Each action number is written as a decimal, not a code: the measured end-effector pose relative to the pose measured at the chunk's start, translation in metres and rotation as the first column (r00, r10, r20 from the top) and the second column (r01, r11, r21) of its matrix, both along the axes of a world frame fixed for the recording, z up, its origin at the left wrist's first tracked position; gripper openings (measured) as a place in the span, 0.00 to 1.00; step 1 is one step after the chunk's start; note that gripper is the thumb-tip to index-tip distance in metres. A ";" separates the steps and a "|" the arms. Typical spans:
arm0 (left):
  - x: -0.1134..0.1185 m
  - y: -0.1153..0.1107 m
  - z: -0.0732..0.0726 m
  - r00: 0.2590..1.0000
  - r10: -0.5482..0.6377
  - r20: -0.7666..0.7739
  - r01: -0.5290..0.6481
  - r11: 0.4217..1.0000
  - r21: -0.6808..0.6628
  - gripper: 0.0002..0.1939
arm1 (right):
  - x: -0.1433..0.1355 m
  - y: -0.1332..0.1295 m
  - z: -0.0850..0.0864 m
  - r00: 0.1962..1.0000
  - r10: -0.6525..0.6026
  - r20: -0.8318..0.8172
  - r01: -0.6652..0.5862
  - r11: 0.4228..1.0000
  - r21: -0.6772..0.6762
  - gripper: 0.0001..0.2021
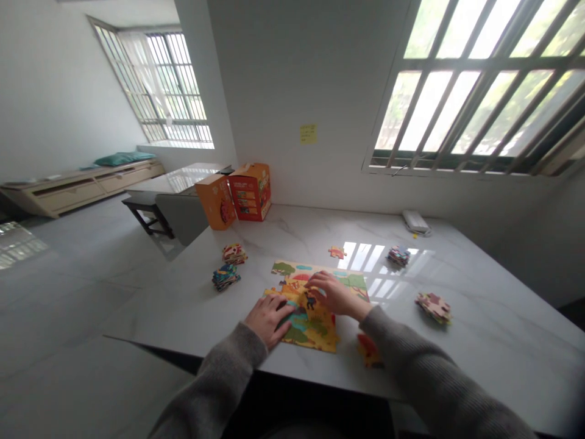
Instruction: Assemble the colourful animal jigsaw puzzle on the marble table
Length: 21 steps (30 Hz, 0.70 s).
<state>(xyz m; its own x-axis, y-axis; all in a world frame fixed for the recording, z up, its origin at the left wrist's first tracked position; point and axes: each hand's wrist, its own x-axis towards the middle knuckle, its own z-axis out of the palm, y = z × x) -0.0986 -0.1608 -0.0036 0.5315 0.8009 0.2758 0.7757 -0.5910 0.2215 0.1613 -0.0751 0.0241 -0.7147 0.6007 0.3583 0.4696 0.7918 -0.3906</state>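
A partly joined jigsaw puzzle (313,335) with a bright yellow, green and blue picture lies near the table's front edge. My left hand (269,320) rests flat on its left side, fingers spread. Over its middle, my right hand (336,296) bends its fingers and thumb around a yellow puzzle piece (302,299) with a dark figure nearby; the fingertips partly hide where it meets the picture. Under my right forearm lies a loose orange-red piece (369,352), partly covered by the sleeve. Another loose orange piece (337,252) lies beyond the puzzle.
Stacks of puzzle pieces stand left, one red and cream (234,253), one blue-green (225,277), and right, one bluish (398,256), one pinkish (434,307). Two orange boxes (251,192) stand at the back left. A white device with a cord (415,222) lies by the wall.
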 end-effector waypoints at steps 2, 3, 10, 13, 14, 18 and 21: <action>-0.001 -0.001 0.000 1.000 0.006 0.015 -0.006 1.000 -0.011 0.18 | 0.020 0.028 -0.006 0.978 -0.205 -0.027 0.206 0.977 0.053 0.11; -0.001 -0.001 0.000 1.000 0.008 0.020 -0.008 1.000 -0.016 0.18 | 0.031 0.043 -0.008 0.954 -0.299 -0.033 0.300 0.951 0.073 0.12; -0.003 0.000 0.000 0.998 0.020 0.054 -0.018 0.999 -0.031 0.18 | 0.080 0.113 -0.020 0.798 -0.602 0.036 0.602 0.798 -0.008 0.16; -0.003 0.001 0.000 0.998 0.020 0.061 -0.018 0.999 -0.037 0.18 | 0.081 0.123 -0.020 0.797 -0.599 0.076 0.603 0.795 -0.062 0.17; -0.003 0.001 0.000 0.998 0.023 0.063 -0.021 0.999 -0.039 0.18 | 0.081 0.125 -0.020 0.797 -0.598 0.087 0.603 0.793 -0.082 0.17; -0.004 0.002 -0.001 0.997 0.023 0.071 -0.020 0.999 -0.041 0.18 | 0.079 0.130 -0.015 0.779 -0.619 0.099 0.626 0.763 -0.160 0.24; -0.005 0.002 -0.003 0.997 0.009 0.077 -0.007 1.000 -0.029 0.18 | 0.077 0.128 -0.012 0.765 -0.640 0.067 0.638 0.741 -0.210 0.24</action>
<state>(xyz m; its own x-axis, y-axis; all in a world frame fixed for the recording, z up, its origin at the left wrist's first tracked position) -0.1032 -0.1586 -0.0069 0.5032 0.8132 0.2926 0.7603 -0.5775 0.2975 0.2388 0.0527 0.0125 -0.1335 0.9754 0.1753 0.8315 0.2065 -0.5158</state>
